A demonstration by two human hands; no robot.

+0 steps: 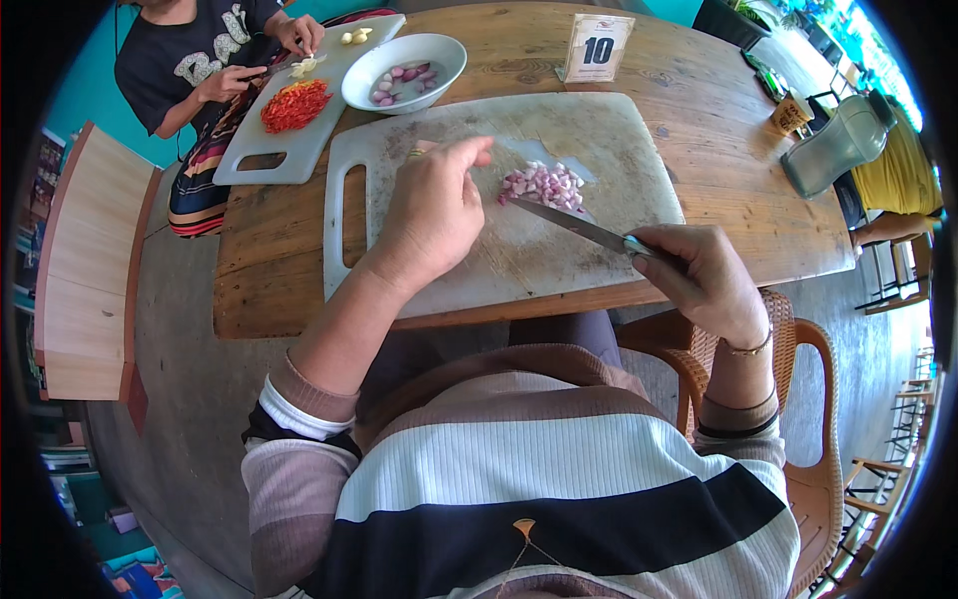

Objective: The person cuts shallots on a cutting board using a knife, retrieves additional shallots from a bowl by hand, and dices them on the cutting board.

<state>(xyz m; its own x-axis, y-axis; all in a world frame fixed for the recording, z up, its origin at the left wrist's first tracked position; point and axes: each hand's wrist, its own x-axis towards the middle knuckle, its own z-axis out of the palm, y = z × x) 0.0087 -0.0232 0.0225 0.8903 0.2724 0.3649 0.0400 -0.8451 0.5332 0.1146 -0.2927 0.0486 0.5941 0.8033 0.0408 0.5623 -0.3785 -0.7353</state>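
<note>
My right hand (696, 273) grips the handle of a kitchen knife (572, 223), its blade pointing left across the board. The tip of the blade reaches the near-left edge of a small heap of diced shallots (544, 186). Left of the heap, my left hand (438, 202) hovers over the board with the fingers loosely bent; I see nothing held in it, though its palm side is partly hidden. Beneath both lies a large, stained white plastic cutting board (479, 277) with a handle slot on its left. A wet patch surrounds the shallots.
Beyond the board stands a white bowl (352, 84) with whole peeled shallots in water. Another person's hands (224, 84) work with a knife at a second cutting board (247, 146) holding chopped red chillies (296, 105) and garlic. A number stand (596, 49), paper cup (792, 112) and bottle (838, 142) stand right.
</note>
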